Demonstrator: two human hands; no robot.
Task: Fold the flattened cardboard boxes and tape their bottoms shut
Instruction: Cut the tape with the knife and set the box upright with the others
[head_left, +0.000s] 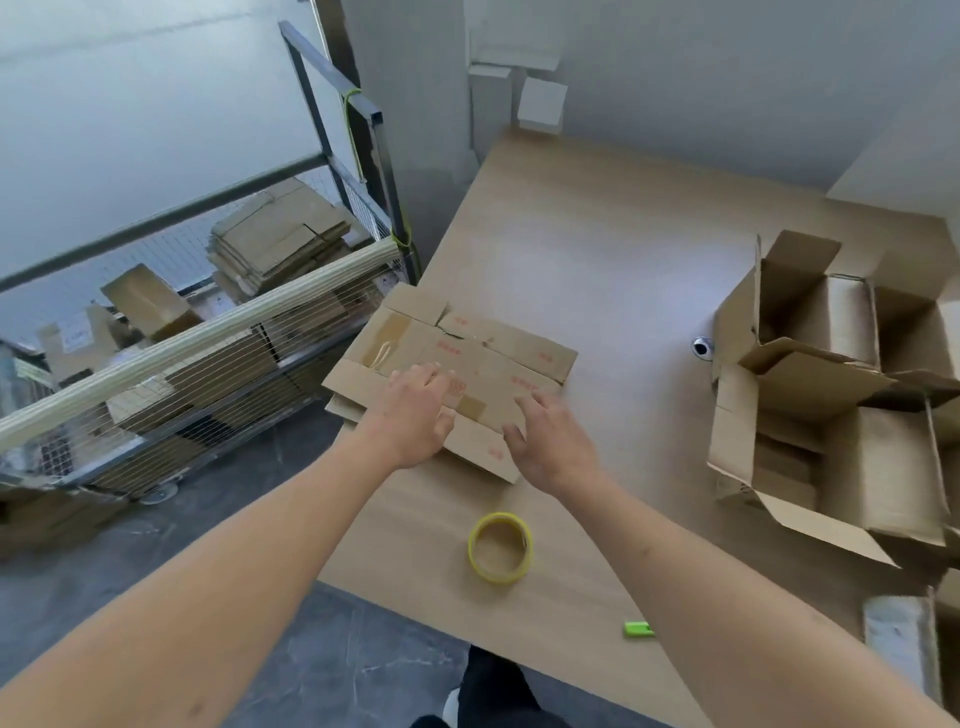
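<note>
A flattened cardboard box (467, 353) with red print and old tape strips lies at the left edge of the wooden table (597, 249). My left hand (421, 410) rests on its near left part, fingers curled over the top and thumb at the near flap edge. My right hand (550, 441) hovers at the near right corner with fingers spread, touching or just above the cardboard. A roll of yellow-rimmed tape (500, 546) lies flat on the table, nearer to me than the box.
Several folded open boxes (831, 395) stand at the table's right side. A green cutter (639, 630) lies near the front edge. A wire cart (208, 332) holding flattened cartons stands to the left. A small dark round object (702, 347) sits beside the folded boxes.
</note>
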